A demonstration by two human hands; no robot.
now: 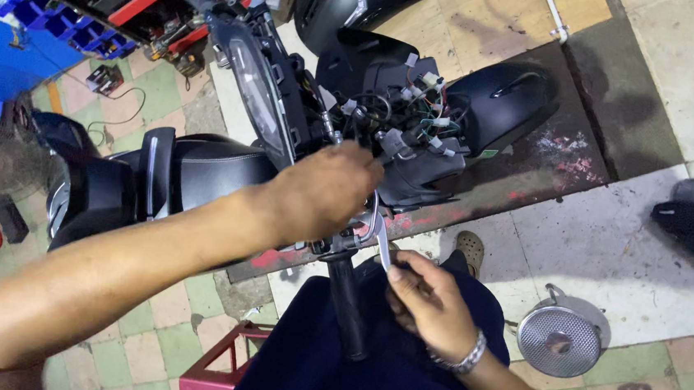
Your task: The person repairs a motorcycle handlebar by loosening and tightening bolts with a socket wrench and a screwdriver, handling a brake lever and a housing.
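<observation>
Our right fingers [406, 284] were curled around the lower end of a slim silver metal wrench [380, 237], gripping it tightly, with a silver link bracelet [466, 357] on that wrist. The right hand [429, 305] sat just above our dark blue trousers [325, 367], near the black rubber handlebar grip [348, 306] that pointed down toward us. The wrench rose from this hand to the silver clamp fitting [342, 240] at the top of the grip.

Our left hand [322, 193] lay over that same fitting, knuckles up, its fingers bent down onto the handlebar; whether they clutched anything beneath we could not tell.

Beyond the hands, the black scooter [200, 171] stood with its front cover off, a bundle of coloured wires and white connectors [415, 110] exposed. To the right on the tiled floor lay a round grey mesh disc [558, 342]. Farthest off, a red shelf of blue parts bins [65, 8] stood at the upper left.
</observation>
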